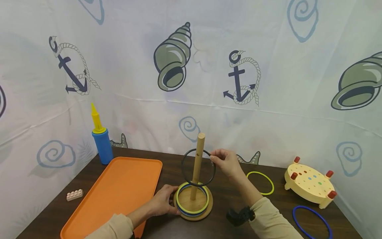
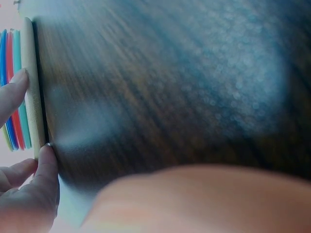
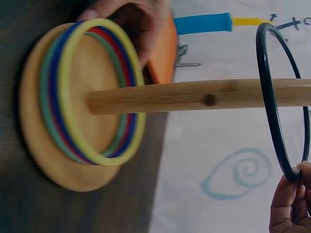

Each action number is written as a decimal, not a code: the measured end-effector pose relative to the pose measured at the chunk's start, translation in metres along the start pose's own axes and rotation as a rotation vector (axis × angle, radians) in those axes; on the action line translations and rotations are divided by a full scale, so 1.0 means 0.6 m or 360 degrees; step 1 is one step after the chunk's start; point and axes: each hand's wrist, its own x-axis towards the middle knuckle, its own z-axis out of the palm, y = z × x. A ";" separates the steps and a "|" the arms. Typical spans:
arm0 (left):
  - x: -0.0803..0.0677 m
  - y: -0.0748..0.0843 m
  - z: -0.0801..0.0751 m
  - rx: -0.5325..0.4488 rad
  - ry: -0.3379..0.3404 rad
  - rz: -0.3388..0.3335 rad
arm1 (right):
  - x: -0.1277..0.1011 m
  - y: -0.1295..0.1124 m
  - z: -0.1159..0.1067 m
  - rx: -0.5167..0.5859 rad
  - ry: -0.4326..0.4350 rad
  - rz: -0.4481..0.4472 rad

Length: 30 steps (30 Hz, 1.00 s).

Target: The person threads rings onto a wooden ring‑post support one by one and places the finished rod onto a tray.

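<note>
Leftmost on the table (image 1: 167, 167), a small brick (image 1: 74, 194) is seen lying near the front edge, and a blue pump (image 1: 102, 146) with a yellow nozzle is stood upright at the back corner, its long axis vertical. Just right of both, an orange tray (image 1: 119, 192) is laid flat, running from front to back.

Next, the left hand (image 1: 163, 200) is reached forward from a beige sleeve and curled against the left rim of the round base (image 1: 209, 205); in the left wrist view a fingertip and the thumb (image 2: 46, 167) are pressed to that rim from either side, so the base is gripped. On the base a stack of rings (image 1: 192, 206) is lain flat around the peg (image 1: 197, 166), yellow on top, with blue, red and green seen beneath it in the right wrist view. The peg is stood upright from the middle of the base, its long axis vertical, with a small hole partway up.

Threaded over the peg, a black ring (image 1: 198, 167) is held tilted, its top near the peg's upper part and its lower edge close above the stack. Its right edge is pinched between the fingertips of the right hand (image 1: 227, 162), raised with the wrist bent.

Farther right, a yellow ring (image 1: 264, 176) is laid flat, then a pale peg board (image 1: 308, 183) with red knobs, and a blue ring (image 1: 312, 221) at the front. No writing can be read anywhere.
</note>
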 end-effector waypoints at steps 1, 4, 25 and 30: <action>0.000 0.000 0.000 0.0002 0.0003 0.0001 | -0.002 0.007 0.003 -0.0007 -0.0005 0.0013; 0.000 0.001 0.000 0.0011 0.0005 0.0004 | -0.007 0.027 0.012 -0.0063 -0.0015 0.0028; -0.001 0.002 -0.001 -0.0073 -0.0013 0.0013 | -0.028 0.085 0.056 -0.0227 -0.0251 0.0194; -0.001 0.001 0.000 -0.0063 -0.0008 0.0002 | -0.030 0.089 0.060 -0.0229 -0.0259 0.0250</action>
